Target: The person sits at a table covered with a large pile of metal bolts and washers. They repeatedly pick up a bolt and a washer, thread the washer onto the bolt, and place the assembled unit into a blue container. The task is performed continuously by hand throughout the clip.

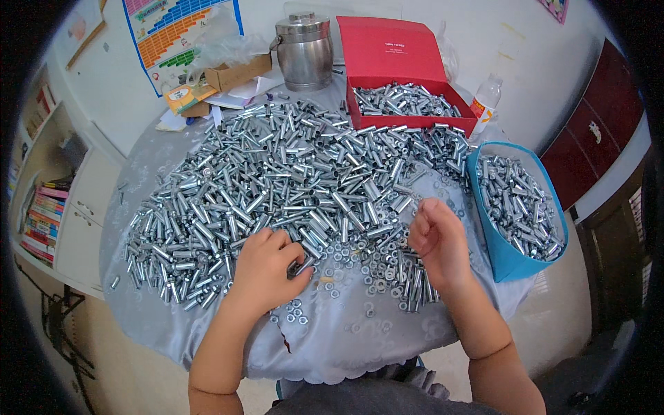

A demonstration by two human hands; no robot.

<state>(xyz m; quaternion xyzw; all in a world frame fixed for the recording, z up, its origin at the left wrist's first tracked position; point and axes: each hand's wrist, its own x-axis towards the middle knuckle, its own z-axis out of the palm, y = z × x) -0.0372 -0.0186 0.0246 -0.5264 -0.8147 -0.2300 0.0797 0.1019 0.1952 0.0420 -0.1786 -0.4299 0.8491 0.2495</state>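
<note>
Around the round tabletop (173, 325) draped in pale grey cloth, a white wall (526, 62) rises behind with a colourful chart (181, 38) pinned up-left, a white shelf unit (72, 228) holding books (43, 218) stands to its left, and a dark red cabinet (598, 128) stands to its right.

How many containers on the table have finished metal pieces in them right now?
2: the red box at the far edge, lid propped open, and the blue bin at the right edge beside the right hand. Others may be hidden.
</note>
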